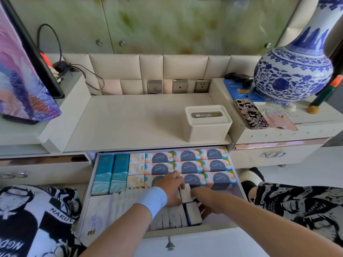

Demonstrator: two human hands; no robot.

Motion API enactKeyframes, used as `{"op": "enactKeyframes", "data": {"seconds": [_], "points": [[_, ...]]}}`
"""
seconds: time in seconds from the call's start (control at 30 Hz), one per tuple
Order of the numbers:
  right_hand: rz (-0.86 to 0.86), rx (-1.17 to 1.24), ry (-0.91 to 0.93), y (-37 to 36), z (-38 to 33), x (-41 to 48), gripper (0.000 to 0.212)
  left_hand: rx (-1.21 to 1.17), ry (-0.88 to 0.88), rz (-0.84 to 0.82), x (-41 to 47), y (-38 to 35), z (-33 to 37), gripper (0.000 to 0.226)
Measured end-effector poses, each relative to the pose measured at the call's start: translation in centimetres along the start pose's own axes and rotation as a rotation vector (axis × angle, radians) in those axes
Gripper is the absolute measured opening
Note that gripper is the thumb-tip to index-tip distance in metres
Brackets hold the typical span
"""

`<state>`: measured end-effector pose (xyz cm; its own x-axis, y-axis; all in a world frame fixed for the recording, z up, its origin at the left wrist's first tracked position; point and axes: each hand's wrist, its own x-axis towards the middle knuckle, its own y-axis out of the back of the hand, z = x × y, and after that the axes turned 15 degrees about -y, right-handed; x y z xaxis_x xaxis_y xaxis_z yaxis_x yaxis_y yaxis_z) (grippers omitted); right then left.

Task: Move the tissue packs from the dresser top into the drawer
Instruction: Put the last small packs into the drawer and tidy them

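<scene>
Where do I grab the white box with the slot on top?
Grip the white box by its two short side walls, below the lid, reaching from the front. It stands upright near the front edge of the dresser top, and the slotted lid looks separate, so it might lift off.

This was a room in a home: a cream dresser point(133, 117) stood against padded panels point(115, 65) with sockets point(202, 86), bearing a porcelain vase point(293, 71) and a phone point(250, 114).
</scene>
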<state>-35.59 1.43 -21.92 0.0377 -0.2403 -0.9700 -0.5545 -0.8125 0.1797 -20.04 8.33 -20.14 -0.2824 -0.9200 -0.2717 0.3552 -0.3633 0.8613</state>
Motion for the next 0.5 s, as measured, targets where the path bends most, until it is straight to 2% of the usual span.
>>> {"op": "enactKeyframes", "data": {"seconds": [0.07, 0.27, 0.4, 0.5], "points": [[-0.03, 0.037, -0.011, -0.4, -0.2, 0.0, 0.036, 0.001, -0.007, -0.007, -0.3, -0.1, -0.2, 0.054], [-0.123, 0.098, 0.035, -0.4, 0.3, 0.1, 0.052, 0.091, -0.042, -0.015, -0.6, -0.5, -0.4, 0.067], [-0.089, 0.096, 0.079, -1.5, 0.4, -0.7, 0.039, 0.158, -0.105, -0.078, -0.8, -1.3, -0.2, 0.099], [-0.097, 0.006, 0.089, -1.2, 0.4, -1.2, 0.037, 0.208, -0.123, -0.095, -0.8, -1.6, 0.3, 0.108]]}}
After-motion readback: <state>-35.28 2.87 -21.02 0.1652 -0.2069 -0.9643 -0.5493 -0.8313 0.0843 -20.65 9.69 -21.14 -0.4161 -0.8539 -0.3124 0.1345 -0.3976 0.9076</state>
